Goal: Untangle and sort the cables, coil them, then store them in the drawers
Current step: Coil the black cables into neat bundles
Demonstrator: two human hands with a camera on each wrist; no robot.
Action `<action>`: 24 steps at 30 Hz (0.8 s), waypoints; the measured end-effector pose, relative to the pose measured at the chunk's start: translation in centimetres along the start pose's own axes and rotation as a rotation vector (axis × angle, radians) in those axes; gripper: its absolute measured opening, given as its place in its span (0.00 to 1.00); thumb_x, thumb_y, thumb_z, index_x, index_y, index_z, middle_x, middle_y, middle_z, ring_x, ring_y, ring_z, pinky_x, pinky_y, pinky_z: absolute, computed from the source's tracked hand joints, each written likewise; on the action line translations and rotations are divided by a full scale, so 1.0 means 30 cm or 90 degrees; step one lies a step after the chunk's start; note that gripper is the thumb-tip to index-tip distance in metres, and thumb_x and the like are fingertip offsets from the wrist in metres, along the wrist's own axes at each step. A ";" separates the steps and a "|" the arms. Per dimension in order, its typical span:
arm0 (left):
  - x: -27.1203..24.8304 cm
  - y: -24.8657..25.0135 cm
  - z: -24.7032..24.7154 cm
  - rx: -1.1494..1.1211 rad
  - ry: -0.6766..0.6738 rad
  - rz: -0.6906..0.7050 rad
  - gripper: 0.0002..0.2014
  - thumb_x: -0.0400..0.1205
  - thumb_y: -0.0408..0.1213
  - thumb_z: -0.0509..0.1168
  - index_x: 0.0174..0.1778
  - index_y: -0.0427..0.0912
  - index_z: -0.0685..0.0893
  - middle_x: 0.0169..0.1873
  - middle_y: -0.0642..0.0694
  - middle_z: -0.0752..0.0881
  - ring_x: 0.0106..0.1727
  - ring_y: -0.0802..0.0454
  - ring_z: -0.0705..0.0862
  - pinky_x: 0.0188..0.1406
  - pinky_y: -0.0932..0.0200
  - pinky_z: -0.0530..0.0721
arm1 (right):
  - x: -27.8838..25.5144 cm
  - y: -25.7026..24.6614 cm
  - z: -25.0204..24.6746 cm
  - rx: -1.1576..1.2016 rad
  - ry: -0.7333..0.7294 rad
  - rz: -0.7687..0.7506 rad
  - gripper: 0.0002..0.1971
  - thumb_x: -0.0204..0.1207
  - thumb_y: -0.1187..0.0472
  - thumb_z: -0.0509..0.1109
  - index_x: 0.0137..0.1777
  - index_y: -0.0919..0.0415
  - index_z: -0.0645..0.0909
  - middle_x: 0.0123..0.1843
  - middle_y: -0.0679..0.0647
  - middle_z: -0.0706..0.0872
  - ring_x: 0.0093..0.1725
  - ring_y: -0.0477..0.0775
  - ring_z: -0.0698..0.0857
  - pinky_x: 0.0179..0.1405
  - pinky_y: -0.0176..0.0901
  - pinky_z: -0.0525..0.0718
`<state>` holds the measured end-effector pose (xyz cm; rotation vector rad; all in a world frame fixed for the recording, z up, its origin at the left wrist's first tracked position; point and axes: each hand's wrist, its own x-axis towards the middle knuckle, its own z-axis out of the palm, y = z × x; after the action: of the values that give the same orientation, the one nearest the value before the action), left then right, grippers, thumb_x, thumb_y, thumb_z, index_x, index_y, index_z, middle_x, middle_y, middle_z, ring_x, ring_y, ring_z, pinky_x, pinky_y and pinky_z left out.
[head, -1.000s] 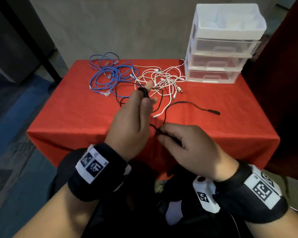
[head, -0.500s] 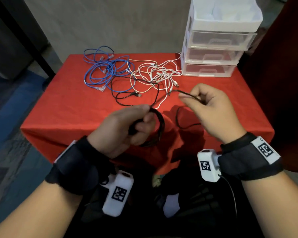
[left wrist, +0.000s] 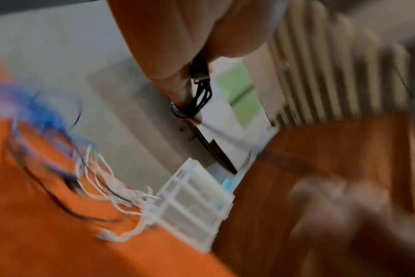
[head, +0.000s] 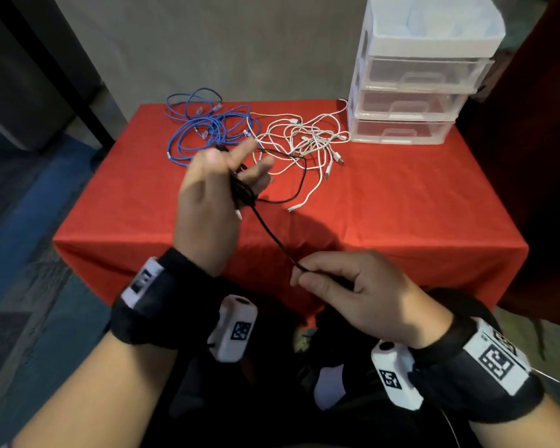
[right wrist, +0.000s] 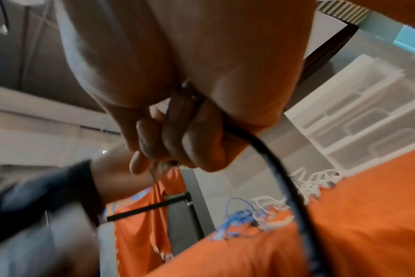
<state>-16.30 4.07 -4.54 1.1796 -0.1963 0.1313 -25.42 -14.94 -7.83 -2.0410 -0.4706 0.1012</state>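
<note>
The left hand [head: 207, 202] holds a coiled thin black cable [head: 269, 231] while the right hand [head: 353, 286] pinches its free end above the red-covered table [head: 401, 205].

A thin black cable [head: 265, 227] is looped several times round the left hand [head: 207, 202], with one strand running taut down to the right hand [head: 353, 286], which pinches it. Back on the counter, a tangle of blue network cables [head: 204, 130] sits just beside a mess of white USB cables [head: 307, 140], next to a clear plastic three-drawer unit [head: 411, 101], drawers all closed.
</note>
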 end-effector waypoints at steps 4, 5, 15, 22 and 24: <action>-0.081 -0.052 -0.026 0.563 -0.189 0.185 0.15 0.92 0.43 0.50 0.54 0.45 0.81 0.43 0.61 0.88 0.41 0.65 0.87 0.45 0.57 0.85 | 0.025 -0.042 -0.089 -0.026 0.114 -0.047 0.07 0.83 0.55 0.73 0.52 0.54 0.92 0.48 0.40 0.94 0.52 0.38 0.91 0.55 0.33 0.83; -0.101 -0.054 -0.021 0.620 -0.235 0.181 0.15 0.92 0.44 0.50 0.50 0.45 0.81 0.34 0.63 0.85 0.35 0.67 0.82 0.41 0.56 0.81 | 0.038 -0.045 -0.113 -0.054 0.144 -0.060 0.06 0.82 0.56 0.75 0.52 0.55 0.93 0.47 0.40 0.94 0.51 0.37 0.90 0.55 0.33 0.83; -0.136 -0.016 0.028 0.069 -0.241 -0.222 0.13 0.86 0.45 0.55 0.39 0.44 0.74 0.26 0.52 0.67 0.20 0.59 0.60 0.17 0.68 0.59 | 0.107 0.068 -0.203 0.083 0.146 0.029 0.08 0.83 0.55 0.73 0.49 0.58 0.90 0.34 0.57 0.84 0.33 0.44 0.77 0.35 0.34 0.73; -0.105 0.009 -0.040 -0.106 -0.123 -0.306 0.13 0.89 0.47 0.52 0.40 0.48 0.71 0.27 0.56 0.64 0.20 0.64 0.58 0.16 0.67 0.55 | 0.063 0.192 -0.135 0.054 0.023 0.099 0.05 0.83 0.63 0.74 0.53 0.54 0.90 0.44 0.53 0.93 0.47 0.60 0.88 0.51 0.46 0.82; -0.111 0.002 -0.037 -0.164 -0.123 -0.331 0.13 0.89 0.47 0.51 0.40 0.48 0.71 0.26 0.57 0.63 0.20 0.64 0.55 0.16 0.68 0.55 | 0.059 0.197 -0.108 0.044 -0.024 0.103 0.03 0.82 0.64 0.75 0.52 0.56 0.89 0.44 0.53 0.92 0.42 0.49 0.87 0.48 0.37 0.80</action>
<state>-19.47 5.13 -5.62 0.9517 -0.0674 -0.4531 -21.23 -19.49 -11.07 -2.0093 -0.3193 0.2505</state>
